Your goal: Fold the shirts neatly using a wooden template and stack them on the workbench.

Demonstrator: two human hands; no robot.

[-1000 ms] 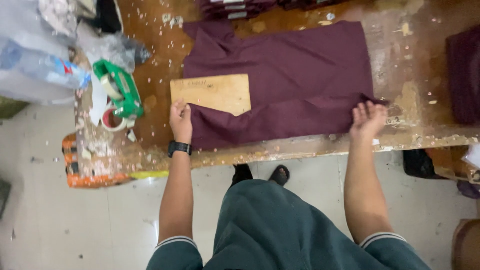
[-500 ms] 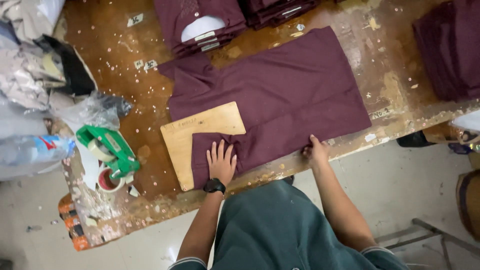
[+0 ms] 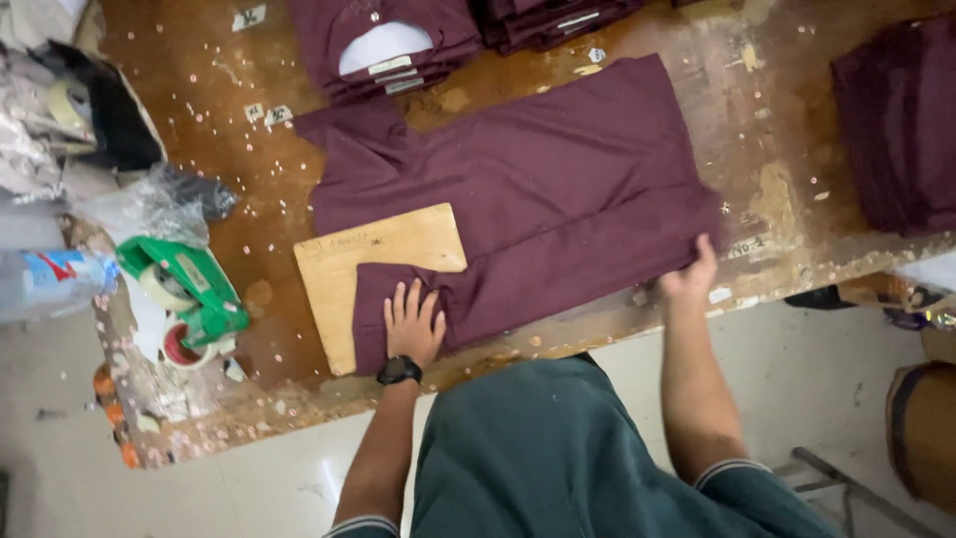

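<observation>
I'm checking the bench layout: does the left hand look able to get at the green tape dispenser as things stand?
Probably yes. The left hand lies flat on the folded maroon shirt, with the green tape dispenser off to its side and only the wooden folding board and bare tabletop between.

A green tape dispenser [image 3: 184, 289] sits at the table's [image 3: 249, 169] left edge; folded maroon shirts [image 3: 383, 40] are stacked far, another pile [image 3: 896, 120] right.

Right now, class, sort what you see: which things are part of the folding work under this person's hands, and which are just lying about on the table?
In hand:
- maroon shirt, its near side folded over
- wooden folding board lying on it
- left hand pressing the fold
- right hand at the shirt's edge

Lying about:
- green tape dispenser
- folded shirt stack
- maroon pile
- crumpled plastic bags
</observation>
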